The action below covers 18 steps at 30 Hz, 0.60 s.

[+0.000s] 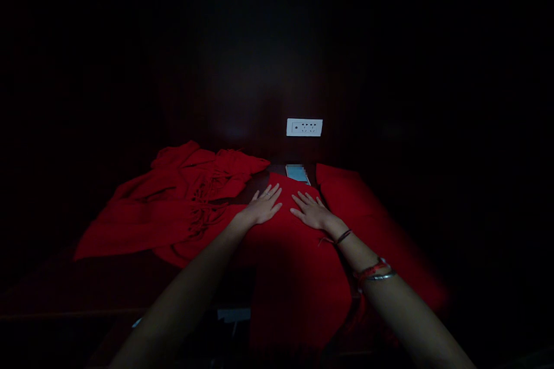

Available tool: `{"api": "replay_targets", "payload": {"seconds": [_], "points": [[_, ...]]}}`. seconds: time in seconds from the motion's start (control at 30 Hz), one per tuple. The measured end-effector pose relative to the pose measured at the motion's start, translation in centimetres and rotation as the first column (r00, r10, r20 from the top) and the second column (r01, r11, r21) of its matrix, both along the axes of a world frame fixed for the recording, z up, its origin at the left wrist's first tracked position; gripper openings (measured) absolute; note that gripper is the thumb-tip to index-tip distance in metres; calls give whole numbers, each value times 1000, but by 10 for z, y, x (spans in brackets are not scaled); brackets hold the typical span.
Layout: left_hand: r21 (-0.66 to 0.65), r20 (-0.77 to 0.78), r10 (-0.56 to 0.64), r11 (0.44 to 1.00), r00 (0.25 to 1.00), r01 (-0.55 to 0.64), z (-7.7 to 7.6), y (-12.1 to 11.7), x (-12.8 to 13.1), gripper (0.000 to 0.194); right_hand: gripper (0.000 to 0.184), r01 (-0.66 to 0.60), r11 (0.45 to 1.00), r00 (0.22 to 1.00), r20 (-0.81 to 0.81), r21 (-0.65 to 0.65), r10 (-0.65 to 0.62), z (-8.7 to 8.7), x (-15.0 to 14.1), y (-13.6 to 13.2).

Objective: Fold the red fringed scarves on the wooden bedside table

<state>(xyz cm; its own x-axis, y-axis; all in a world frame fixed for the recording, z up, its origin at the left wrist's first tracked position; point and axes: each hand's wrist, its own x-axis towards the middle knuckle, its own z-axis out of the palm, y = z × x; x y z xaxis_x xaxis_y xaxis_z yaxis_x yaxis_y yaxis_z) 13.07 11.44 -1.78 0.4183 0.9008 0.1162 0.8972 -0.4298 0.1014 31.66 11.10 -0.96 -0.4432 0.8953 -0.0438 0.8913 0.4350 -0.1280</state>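
Observation:
A red cloth, apparently a scarf (298, 265), lies spread flat down the middle of a dark table, its near end hanging over the front edge. Both palms press on its far part. My left hand (263, 206) is flat with fingers spread and wears a ring. Opposite it, my right hand (310, 211) also lies flat, fingers apart, with bracelets along the wrist and forearm. Neither hand grips anything. To the left sits a rumpled heap of red fringed fabric (142, 213). Another red cloth (363, 202), smooth and folded-looking, is on the right.
Behind the hands lies a phone-like flat object (297, 173) with a pale blue face. A white socket panel (304, 127) is set on the dark wall. The table's front edge (64, 313) shows faintly at left. Deep shadow hides the surroundings.

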Motion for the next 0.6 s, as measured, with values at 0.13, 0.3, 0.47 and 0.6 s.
{"api": "replay_targets", "payload": {"seconds": [0.13, 0.3, 0.47, 0.6], "points": [[-52, -8, -1, 999, 1000, 1, 0, 0, -2, 54, 66, -8, 999, 1000, -8, 34, 8, 0, 0, 0], [-160, -36, 0, 987, 999, -6, -5, 4, -2, 54, 68, 19, 997, 999, 45, -77, -16, -2, 0, 2], [-50, -22, 22, 998, 1000, -23, -7, -2, -2, 55, 70, 23, 996, 999, 48, -90, -19, -1, 0, 4], [181, -83, 98, 980, 992, -82, 10, -21, -34, 54, 69, 20, 996, 998, 61, -90, -15, -1, 0, 4]]}}
